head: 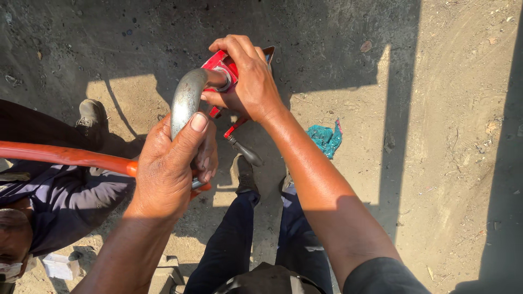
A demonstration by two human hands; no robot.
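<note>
Head view: the left hand is wrapped tight around the lower end of a curved grey metal pipe — where an orange hose joins — while the right hand clasps the red pump fitting at its upper end. Best keep the bend steady and square to the fitting — a co-worker's dark sleeve is close by.

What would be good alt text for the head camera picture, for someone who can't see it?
Seen from above, a person's left hand grips a curved grey metal pipe while the right hand holds the red fitting at its top end. An orange hose runs off left, past another person crouching on sunlit dirt ground.
</note>
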